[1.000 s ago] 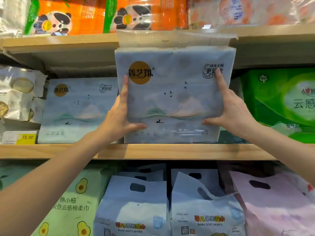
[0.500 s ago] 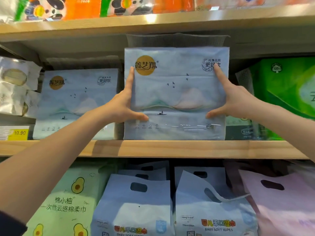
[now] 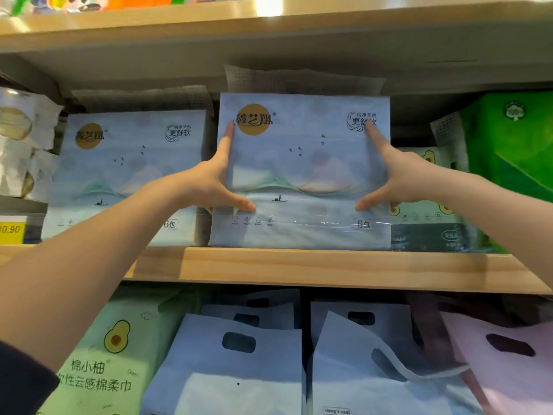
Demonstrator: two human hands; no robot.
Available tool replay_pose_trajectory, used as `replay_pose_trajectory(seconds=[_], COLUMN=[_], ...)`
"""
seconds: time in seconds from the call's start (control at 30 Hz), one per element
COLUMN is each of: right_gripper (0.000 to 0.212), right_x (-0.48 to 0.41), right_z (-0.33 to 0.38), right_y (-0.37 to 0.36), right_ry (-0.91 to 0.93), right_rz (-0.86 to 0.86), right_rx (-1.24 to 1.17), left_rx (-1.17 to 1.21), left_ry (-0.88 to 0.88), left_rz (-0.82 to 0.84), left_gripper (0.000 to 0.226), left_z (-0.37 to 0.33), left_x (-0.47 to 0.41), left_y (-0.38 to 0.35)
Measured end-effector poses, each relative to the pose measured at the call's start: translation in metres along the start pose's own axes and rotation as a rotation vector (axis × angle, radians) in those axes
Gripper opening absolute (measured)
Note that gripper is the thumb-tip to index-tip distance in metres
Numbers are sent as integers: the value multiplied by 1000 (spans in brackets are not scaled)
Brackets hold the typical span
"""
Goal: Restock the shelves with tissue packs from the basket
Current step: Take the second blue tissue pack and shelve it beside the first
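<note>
As hands (image 3: 206, 184) (image 3: 410, 181) grip pack (image 3: 302, 172), fingers (image 3: 228, 145) (mostly) hidden

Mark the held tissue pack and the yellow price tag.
held tissue pack (image 3: 302, 169), head view, middle of its front face.
yellow price tag (image 3: 10, 232), head view, its printed price.
</note>
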State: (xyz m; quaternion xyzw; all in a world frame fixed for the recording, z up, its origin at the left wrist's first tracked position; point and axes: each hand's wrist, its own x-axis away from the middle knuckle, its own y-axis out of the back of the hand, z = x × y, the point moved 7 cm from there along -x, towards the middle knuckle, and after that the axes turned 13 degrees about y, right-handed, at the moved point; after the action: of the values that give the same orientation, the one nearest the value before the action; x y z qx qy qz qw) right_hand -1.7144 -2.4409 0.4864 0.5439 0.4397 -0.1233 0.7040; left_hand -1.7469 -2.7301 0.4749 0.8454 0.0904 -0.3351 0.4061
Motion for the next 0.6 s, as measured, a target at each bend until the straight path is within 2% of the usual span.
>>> replay_pose_trajectory(seconds=[0.33, 0.6], right_gripper=[139, 138], right_x=[-23, -25], right_z=[-10, -8], right_y=[-13, -14], right_ry=[0, 5], right_rz=[61, 44], right_rx=[66, 56], left_rx=[-10, 11], left_ry=[65, 84], left_rz=[38, 48], left_gripper=[137, 134], left_z=[14, 17], left_x=[-14, -15], left_y=[-9, -10])
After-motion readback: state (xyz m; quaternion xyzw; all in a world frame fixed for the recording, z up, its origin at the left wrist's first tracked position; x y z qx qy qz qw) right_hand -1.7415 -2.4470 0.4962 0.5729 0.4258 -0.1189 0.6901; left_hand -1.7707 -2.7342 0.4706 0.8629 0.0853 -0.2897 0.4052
